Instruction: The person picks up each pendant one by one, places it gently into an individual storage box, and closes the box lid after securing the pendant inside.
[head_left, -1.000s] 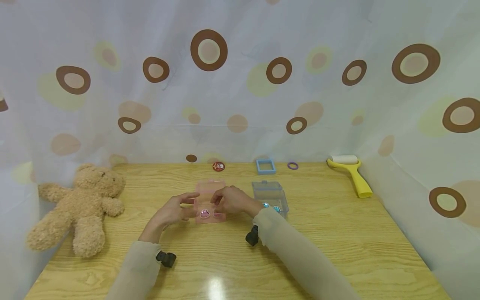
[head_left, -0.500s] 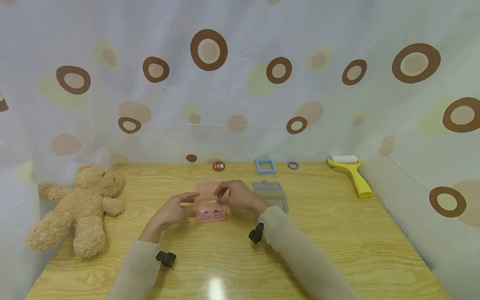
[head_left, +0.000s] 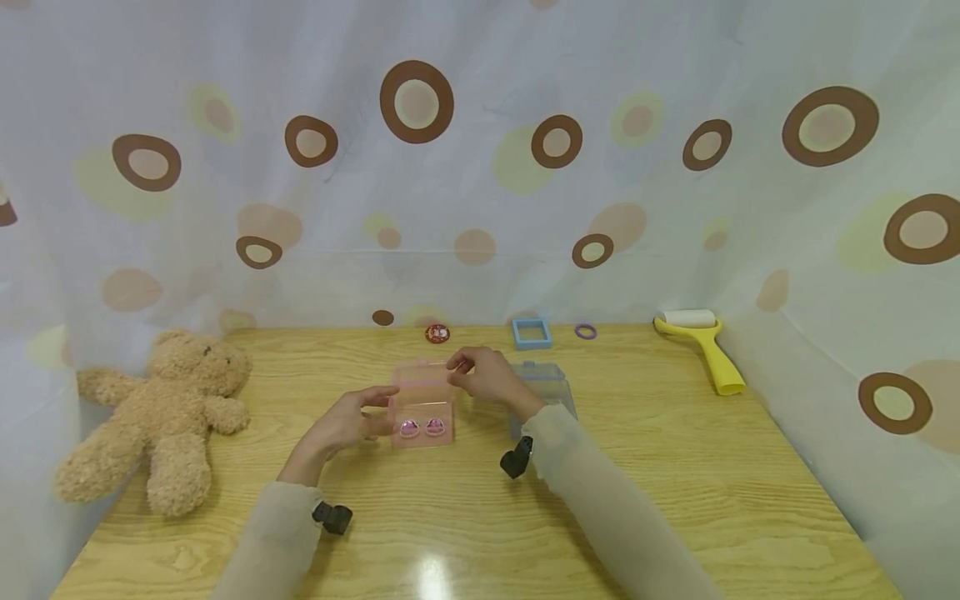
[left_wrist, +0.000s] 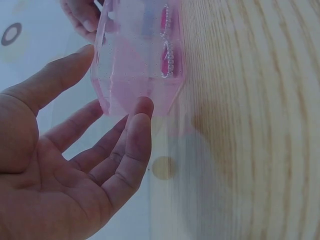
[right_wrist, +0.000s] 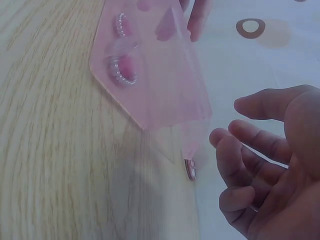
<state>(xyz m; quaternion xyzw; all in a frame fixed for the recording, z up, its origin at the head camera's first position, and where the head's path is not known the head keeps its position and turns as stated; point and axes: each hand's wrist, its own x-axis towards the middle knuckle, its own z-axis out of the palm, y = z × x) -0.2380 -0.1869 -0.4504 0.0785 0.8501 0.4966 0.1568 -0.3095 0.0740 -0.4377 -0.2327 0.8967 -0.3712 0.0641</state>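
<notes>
The right hand [head_left: 491,379] has drawn away from the pink transparent case [head_left: 422,414], fingers loosely bent, empty; the left hand [head_left: 348,423], fingers relaxed, lies ungripping at the case's left edge.

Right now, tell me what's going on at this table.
A person is working with bare hands at an open, clear pink plastic box on the light wooden table. Two pink ornaments with beaded white edges lie inside it. The left hand is at the box's left side; the right hand hovers by its far right corner, holding nothing. To the right, an open, clear grey plastic box is partly hidden by the beige-sleeved right arm.
</notes>
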